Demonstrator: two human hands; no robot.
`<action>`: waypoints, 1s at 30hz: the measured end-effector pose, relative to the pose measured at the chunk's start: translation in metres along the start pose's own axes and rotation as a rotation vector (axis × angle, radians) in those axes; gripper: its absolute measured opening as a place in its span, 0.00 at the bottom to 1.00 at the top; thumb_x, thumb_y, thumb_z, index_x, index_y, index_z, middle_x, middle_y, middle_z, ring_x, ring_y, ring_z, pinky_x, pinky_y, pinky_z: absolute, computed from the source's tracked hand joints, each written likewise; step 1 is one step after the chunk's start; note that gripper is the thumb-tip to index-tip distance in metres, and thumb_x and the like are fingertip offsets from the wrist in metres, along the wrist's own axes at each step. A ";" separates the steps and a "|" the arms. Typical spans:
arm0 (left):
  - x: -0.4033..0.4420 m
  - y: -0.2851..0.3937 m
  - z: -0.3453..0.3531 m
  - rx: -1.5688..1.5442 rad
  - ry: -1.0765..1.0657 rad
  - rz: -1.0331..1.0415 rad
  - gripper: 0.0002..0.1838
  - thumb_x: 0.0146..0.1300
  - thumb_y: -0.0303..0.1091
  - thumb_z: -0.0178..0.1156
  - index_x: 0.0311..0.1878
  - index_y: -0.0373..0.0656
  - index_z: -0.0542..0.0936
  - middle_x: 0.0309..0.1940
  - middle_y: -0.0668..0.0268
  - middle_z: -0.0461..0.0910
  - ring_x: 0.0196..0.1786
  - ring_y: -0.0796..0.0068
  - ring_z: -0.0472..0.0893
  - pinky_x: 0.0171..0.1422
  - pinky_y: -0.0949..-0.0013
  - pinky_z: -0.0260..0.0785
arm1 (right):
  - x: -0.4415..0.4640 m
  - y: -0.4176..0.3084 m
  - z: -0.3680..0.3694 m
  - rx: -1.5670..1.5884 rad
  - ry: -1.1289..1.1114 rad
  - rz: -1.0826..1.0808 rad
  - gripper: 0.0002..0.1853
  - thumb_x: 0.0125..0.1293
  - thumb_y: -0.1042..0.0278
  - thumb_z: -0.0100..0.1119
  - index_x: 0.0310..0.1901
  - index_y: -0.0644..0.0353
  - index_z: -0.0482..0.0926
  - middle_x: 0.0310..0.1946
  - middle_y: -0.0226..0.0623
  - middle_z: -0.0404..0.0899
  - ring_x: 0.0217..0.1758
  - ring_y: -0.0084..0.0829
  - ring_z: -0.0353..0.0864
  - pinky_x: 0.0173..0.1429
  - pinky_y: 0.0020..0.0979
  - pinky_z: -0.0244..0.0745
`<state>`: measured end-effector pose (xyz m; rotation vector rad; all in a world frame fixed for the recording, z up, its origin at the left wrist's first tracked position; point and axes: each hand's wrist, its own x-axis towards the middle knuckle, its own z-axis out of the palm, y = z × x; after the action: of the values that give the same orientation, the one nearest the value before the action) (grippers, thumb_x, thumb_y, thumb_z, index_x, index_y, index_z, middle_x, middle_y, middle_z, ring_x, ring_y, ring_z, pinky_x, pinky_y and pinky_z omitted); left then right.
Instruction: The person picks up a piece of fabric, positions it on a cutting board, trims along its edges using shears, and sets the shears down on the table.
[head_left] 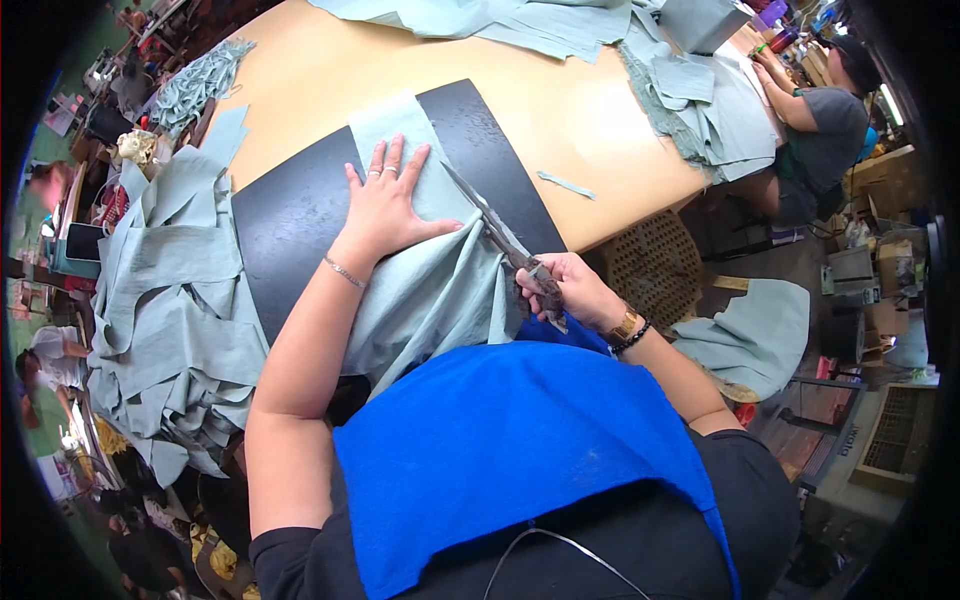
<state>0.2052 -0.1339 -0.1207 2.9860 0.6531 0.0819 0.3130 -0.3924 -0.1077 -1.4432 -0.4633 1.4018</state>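
While the left hand (390,212) flattens cloth (425,270), the right hand (572,285) grips scissors (503,238)

Where the view is nearest, a blue sheet (510,430) covers part of the person's black shirt (725,470). Just beyond it, the right hand is clamped around the scissors' handles, with a watch (623,325) on the wrist. The hands are apart from each other. Pointing away from the body, the blades lie along the right side of the pale green cloth; whether they are parted, I cannot tell. The left hand presses down on the cloth, palm down, fingers spread, thumb reaching toward the blades. From there the cloth falls in folds toward the person, and its far end lies smooth.

Under the cloth is a black mat (285,220), resting on the counter's (540,100) near edge. A thin strip (567,186) lies on the counter right of the mat. To the left, layered pieces of the same green form a heap (165,290). To the right stands a chair (645,265) with a perforated seat, and near it hangs a draped piece (752,335).

Farther off, more green pieces (500,25) cover the counter's far side, and tangled scraps (205,85) sit at its far left. At the far right, a co-worker (830,125) in grey reaches toward the counter.
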 end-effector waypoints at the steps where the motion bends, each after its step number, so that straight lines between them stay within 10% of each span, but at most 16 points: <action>1: 0.000 0.001 0.001 0.000 0.002 -0.001 0.60 0.39 0.77 0.61 0.75 0.59 0.54 0.76 0.54 0.46 0.78 0.51 0.44 0.70 0.25 0.37 | 0.001 0.001 -0.001 0.007 0.004 -0.005 0.16 0.65 0.53 0.64 0.28 0.56 0.77 0.20 0.23 0.76 0.20 0.14 0.73 0.25 0.19 0.69; 30: -0.018 0.024 0.002 -0.058 0.044 0.007 0.63 0.36 0.80 0.61 0.74 0.52 0.58 0.75 0.47 0.49 0.77 0.46 0.46 0.69 0.25 0.37 | -0.001 -0.001 0.007 0.016 0.054 -0.045 0.15 0.65 0.54 0.64 0.29 0.56 0.77 0.19 0.23 0.76 0.20 0.14 0.73 0.26 0.19 0.69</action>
<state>0.1992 -0.1637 -0.1210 2.9384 0.6340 0.1643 0.3067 -0.3896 -0.1048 -1.4454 -0.4468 1.3251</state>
